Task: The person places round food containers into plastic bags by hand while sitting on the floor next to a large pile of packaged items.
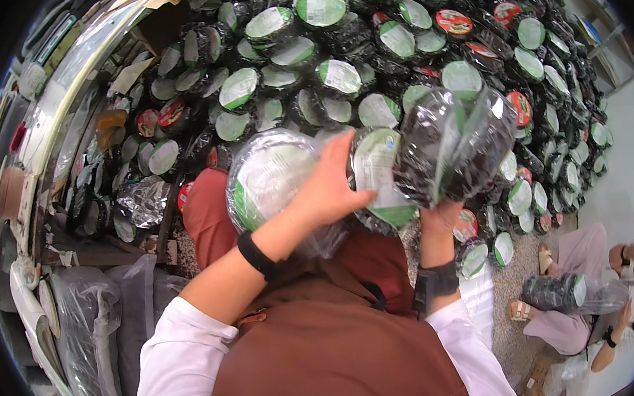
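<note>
Pack (469, 145) just above right grip (441, 216)

Round pack (270, 173): white label edged green, clear film, label toward camera, sits leftmost | Middle pack (385, 164): white-and-green label, glossy wrap, tilts | Dark bundle (476, 141): rounded, crinkled clear film, meets middle pack's right edge in view; joined or separate unclear

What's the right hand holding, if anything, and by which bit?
The right hand holds a dark plastic-wrapped pack from below, by its lower edge; the fingertips are hidden.
</note>
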Action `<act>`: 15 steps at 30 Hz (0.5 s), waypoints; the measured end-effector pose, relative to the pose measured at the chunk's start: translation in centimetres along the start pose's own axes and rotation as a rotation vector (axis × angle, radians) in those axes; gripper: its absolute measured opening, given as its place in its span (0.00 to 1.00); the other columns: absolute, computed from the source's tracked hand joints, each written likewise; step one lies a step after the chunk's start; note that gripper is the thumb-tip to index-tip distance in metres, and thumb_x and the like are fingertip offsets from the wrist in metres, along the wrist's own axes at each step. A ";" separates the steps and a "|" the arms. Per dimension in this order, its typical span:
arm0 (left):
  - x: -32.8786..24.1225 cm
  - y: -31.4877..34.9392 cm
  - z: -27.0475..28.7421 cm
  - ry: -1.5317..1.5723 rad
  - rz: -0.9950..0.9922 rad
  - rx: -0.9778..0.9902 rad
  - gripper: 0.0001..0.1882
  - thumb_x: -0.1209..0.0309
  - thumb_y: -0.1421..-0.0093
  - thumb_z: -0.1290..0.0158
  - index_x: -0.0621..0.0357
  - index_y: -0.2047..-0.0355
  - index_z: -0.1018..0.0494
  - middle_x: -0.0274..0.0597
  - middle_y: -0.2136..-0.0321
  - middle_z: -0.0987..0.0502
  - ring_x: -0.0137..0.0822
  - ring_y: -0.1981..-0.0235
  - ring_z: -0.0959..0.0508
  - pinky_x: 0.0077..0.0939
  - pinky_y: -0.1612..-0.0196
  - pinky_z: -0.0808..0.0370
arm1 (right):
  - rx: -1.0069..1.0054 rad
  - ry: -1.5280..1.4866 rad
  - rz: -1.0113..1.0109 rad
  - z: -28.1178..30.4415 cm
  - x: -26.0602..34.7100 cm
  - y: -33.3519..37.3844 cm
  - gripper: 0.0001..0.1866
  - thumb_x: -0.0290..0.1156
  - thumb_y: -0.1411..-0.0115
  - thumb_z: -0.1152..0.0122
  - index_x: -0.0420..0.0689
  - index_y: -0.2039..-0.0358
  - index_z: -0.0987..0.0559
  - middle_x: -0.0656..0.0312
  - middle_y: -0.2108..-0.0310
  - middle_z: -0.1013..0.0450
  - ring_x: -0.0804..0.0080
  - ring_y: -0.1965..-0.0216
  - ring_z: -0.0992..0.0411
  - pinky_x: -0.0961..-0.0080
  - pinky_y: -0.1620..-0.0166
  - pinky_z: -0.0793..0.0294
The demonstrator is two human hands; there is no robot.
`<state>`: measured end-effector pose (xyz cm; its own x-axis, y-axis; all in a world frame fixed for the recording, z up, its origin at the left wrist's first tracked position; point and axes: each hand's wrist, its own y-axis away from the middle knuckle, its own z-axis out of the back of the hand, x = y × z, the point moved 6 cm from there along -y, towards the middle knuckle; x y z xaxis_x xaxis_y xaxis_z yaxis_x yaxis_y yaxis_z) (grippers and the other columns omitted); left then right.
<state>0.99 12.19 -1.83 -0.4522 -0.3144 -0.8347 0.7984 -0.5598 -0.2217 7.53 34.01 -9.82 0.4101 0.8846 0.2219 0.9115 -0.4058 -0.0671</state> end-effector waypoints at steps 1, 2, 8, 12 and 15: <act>0.0 0.4 -0.1 0.062 0.025 0.031 0.50 0.65 0.61 0.38 0.64 0.41 0.54 0.60 0.47 0.42 0.51 0.44 0.41 0.33 0.42 0.44 | 0.068 -0.102 -0.080 -0.6 -0.2 0.3 0.30 0.38 0.44 0.45 0.44 0.43 0.41 0.58 0.45 0.39 0.62 0.46 0.40 0.67 0.41 0.42; 0.5 0.8 -0.1 0.059 0.060 0.053 0.50 0.65 0.61 0.38 0.64 0.41 0.55 0.60 0.48 0.42 0.51 0.44 0.41 0.34 0.42 0.44 | 0.096 -0.082 -0.067 -0.4 -0.2 0.4 0.30 0.38 0.44 0.45 0.42 0.43 0.41 0.57 0.46 0.39 0.62 0.46 0.39 0.67 0.42 0.42; 0.0 -0.6 1.8 0.102 0.085 0.005 0.50 0.70 0.61 0.39 0.60 0.39 0.55 0.56 0.47 0.42 0.47 0.44 0.41 0.35 0.42 0.44 | 0.359 -0.455 -0.088 -2.2 4.4 0.2 0.24 0.39 0.39 0.56 0.42 0.45 0.39 0.56 0.50 0.37 0.66 0.48 0.38 0.71 0.46 0.39; -3.4 -5.6 9.8 0.555 0.159 -0.317 0.49 0.66 0.56 0.38 0.67 0.40 0.56 0.59 0.43 0.46 0.49 0.45 0.38 0.37 0.44 0.40 | 0.386 -0.762 -0.291 -4.8 5.1 0.3 0.25 0.42 0.37 0.61 0.45 0.42 0.43 0.57 0.41 0.45 0.65 0.43 0.44 0.65 0.41 0.46; -1.9 -6.9 15.0 -0.532 -0.034 -0.321 0.50 0.48 0.57 0.41 0.69 0.43 0.48 0.60 0.47 0.39 0.47 0.47 0.34 0.35 0.45 0.38 | 0.702 0.323 -0.037 -4.2 5.1 -0.7 0.29 0.52 0.41 0.57 0.44 0.46 0.36 0.56 0.47 0.37 0.60 0.49 0.36 0.62 0.44 0.39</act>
<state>-9.65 5.17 8.80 -0.5499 -0.6858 -0.4768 0.8223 -0.3442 -0.4532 8.83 37.90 -4.57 0.4484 0.7402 0.5011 0.7742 -0.0414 -0.6316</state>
